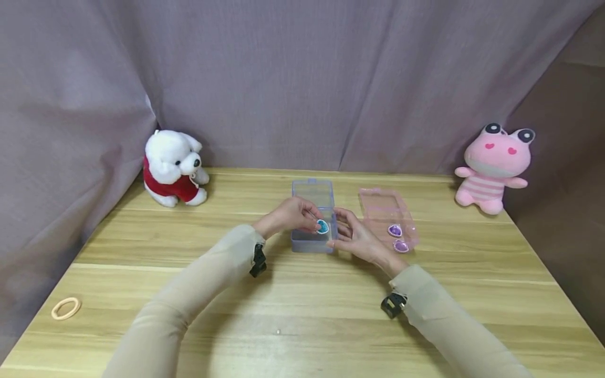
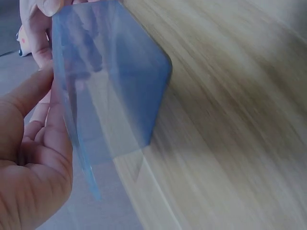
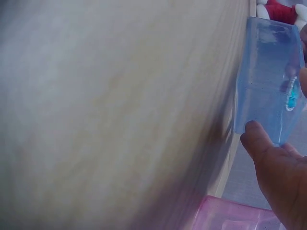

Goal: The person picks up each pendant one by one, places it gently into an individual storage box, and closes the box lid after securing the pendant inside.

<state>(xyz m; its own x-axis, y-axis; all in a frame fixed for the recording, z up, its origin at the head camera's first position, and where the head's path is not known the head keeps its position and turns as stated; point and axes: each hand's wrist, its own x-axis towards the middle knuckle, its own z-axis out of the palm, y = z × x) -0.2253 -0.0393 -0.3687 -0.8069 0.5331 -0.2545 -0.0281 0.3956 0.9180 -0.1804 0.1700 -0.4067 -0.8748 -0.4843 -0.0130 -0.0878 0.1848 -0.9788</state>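
Observation:
A clear blue plastic box point(image 1: 312, 246) stands on the table with its hinged lid point(image 1: 313, 193) raised at the back. My left hand point(image 1: 296, 214) pinches a teal gem point(image 1: 323, 227) with a white beaded edge, over the box's opening. My right hand point(image 1: 357, 240) grips the box's right side, thumb near the front corner. In the right wrist view, the thumb of that hand point(image 3: 278, 167) lies against the box wall point(image 3: 261, 62), and the teal gem point(image 3: 291, 98) shows through the plastic. The left wrist view has my left hand point(image 2: 36, 177) beside the box point(image 2: 136, 81).
A pink clear box point(image 1: 378, 202) lies opened to the right, with two purple heart gems point(image 1: 395, 230) in it. A white plush dog point(image 1: 172, 165) sits at back left, a pink plush frog point(image 1: 491, 168) at back right. A wooden-coloured ring point(image 1: 66, 308) lies at front left.

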